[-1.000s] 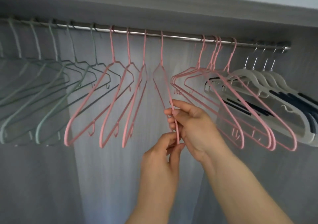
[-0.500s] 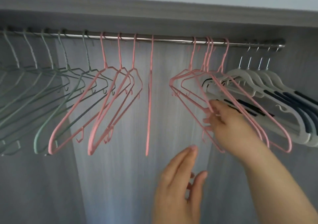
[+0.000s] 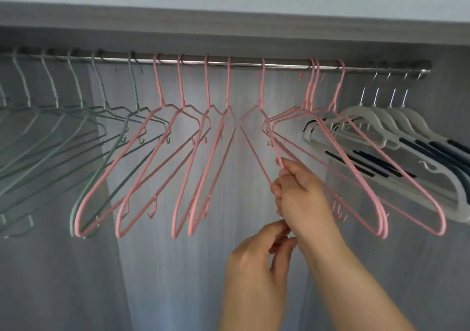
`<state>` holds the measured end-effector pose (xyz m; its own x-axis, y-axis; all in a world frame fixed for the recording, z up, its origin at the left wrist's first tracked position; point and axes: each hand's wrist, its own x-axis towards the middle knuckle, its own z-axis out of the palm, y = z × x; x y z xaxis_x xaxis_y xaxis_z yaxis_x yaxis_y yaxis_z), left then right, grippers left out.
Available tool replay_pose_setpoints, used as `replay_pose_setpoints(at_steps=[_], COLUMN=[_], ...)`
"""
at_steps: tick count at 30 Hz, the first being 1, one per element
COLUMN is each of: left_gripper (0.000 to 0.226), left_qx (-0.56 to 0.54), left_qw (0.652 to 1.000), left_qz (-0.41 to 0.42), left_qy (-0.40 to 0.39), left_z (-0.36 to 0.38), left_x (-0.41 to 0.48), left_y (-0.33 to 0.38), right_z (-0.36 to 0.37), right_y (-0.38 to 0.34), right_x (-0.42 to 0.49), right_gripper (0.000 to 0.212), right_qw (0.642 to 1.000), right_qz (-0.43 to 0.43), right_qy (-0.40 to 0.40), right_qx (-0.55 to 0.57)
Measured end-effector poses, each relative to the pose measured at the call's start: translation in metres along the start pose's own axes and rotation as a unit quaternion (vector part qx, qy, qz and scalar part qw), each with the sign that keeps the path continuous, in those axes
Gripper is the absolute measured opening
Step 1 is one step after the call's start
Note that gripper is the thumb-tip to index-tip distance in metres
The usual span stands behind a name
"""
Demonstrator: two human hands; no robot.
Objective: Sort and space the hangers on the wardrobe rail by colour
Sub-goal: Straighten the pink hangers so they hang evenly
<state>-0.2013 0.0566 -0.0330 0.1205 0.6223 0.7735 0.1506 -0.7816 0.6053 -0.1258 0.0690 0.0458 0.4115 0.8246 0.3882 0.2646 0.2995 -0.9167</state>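
Note:
My right hand [image 3: 298, 190] grips the lower wire of a pink hanger [image 3: 262, 86] hooked mid-rail, apart from its neighbours. Just beneath, my left hand [image 3: 256, 254] pinches with thumb and fingers at that hanger's bottom corner, which my right hand hides. Several pink hangers [image 3: 228, 84] hang spaced to its left. Three more pink hangers [image 3: 339, 86] bunch to its right, two of them touching. Green hangers [image 3: 133, 84] fill the left of the steel rail [image 3: 284, 64]. White hangers [image 3: 368, 117] with dark strips hang at the right end.
The wardrobe's grey top panel [image 3: 229, 23] runs just above the rail. Its grey back wall [image 3: 241, 267] lies behind the hangers. A short bare stretch of rail lies either side of the held hanger.
My right hand took hold of the leftmost hanger of the right pink bunch, and it now hangs further left along the rail. My left hand rose and closed at its bottom corner.

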Motion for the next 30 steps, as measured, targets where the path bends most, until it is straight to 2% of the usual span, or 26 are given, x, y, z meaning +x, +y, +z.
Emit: replay_pose_setpoints(at_steps=[2,4,5,6,8,10,12,14,17,20,22,24,27,30], left_gripper=[0.030,0.028,0.027,0.025,0.018,0.014,0.038,0.055,0.057,0.039,0.020,0.030,0.018,0.014], left_qx=[-0.005,0.002,0.011,0.019,0.033,0.032,0.010,-0.008,-0.009,-0.007,-0.005,-0.007,-0.011,-0.007], left_qw=[1.000,0.999,0.997,0.995,0.989,0.987,0.994,0.997,0.996,0.997,0.998,0.998,0.999,1.000], left_qz=[0.001,0.022,0.039,0.060,0.120,0.151,0.111,0.040,0.005,0.015,0.016,0.009,-0.003,-0.005], left_qy=[0.005,0.037,0.061,0.081,0.086,0.041,-0.021,-0.059,-0.089,-0.072,-0.068,-0.060,-0.037,-0.015], left_z=[-0.001,-0.001,0.000,0.002,0.014,0.033,0.049,0.061,0.072,0.075,0.072,0.069,0.063,0.053], left_x=[-0.003,-0.008,-0.011,-0.014,-0.023,-0.030,-0.026,-0.019,-0.006,0.005,0.010,0.011,0.011,0.010], left_y=[-0.003,-0.004,-0.003,0.001,0.012,0.024,0.031,0.033,0.030,0.022,0.019,0.019,0.021,0.020], right_z=[0.000,-0.012,-0.023,-0.037,-0.069,-0.095,-0.104,-0.103,-0.100,-0.094,-0.088,-0.080,-0.069,-0.058], right_y=[-0.002,-0.001,-0.005,-0.013,-0.028,-0.032,-0.024,-0.015,-0.002,0.007,0.005,0.001,-0.002,-0.001], right_x=[-0.004,-0.010,-0.013,-0.017,-0.019,-0.007,0.005,0.010,0.013,0.014,0.012,0.013,0.021,0.026], right_gripper=[0.023,0.038,0.046,0.048,0.044,0.048,0.050,0.049,0.049,0.049,0.037,0.024,0.029,0.029], right_qw=[0.998,0.972,0.952,0.931,0.888,0.868,0.863,0.867,0.879,0.875,0.874,0.888,0.908,0.913], right_qz=[-0.005,-0.032,-0.068,-0.128,-0.224,-0.197,-0.141,-0.121,-0.118,-0.146,-0.192,-0.201,-0.162,-0.177], right_qy=[-0.036,-0.081,-0.057,-0.001,0.118,0.143,0.101,0.068,0.051,0.079,0.108,0.098,0.039,0.035], right_qx=[-0.046,-0.217,-0.294,-0.341,-0.384,-0.433,-0.474,-0.479,-0.460,-0.455,-0.434,-0.401,-0.385,-0.367])
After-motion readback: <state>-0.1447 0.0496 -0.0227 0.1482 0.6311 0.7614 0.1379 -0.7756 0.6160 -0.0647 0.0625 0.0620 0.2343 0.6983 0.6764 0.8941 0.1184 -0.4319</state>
